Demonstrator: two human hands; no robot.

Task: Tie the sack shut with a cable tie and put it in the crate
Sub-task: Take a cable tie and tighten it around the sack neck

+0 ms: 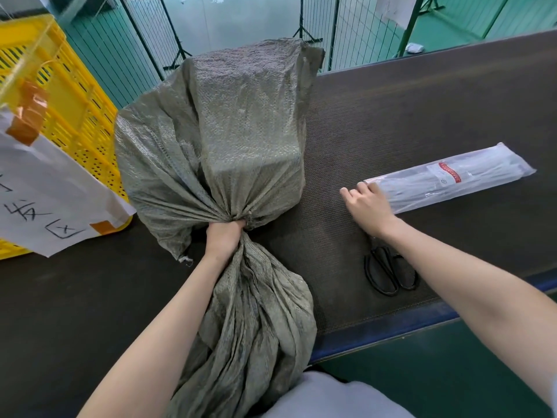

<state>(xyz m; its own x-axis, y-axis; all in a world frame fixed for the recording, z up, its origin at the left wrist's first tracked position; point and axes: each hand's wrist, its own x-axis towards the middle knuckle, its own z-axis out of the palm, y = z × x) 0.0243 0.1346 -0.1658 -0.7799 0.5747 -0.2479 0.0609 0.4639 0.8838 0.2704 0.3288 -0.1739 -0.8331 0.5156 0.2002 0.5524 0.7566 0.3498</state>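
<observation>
So the left hand [224, 236] had its fingers curled tight round the gathered neck of the grey sack [223, 140] lying on the tabletop [391, 116] beside the yellow crate [69, 116], while the right hand [369, 203], fingers loosely spread, touched the cable tie pack [452, 178], scissors [388, 273] nearby

Black-handled scissors [390, 273] are lying on the dark table [422, 110]. A handwritten paper sign [51, 200] is hanging at the left. Wire fence panels [355, 28] are standing behind.
</observation>
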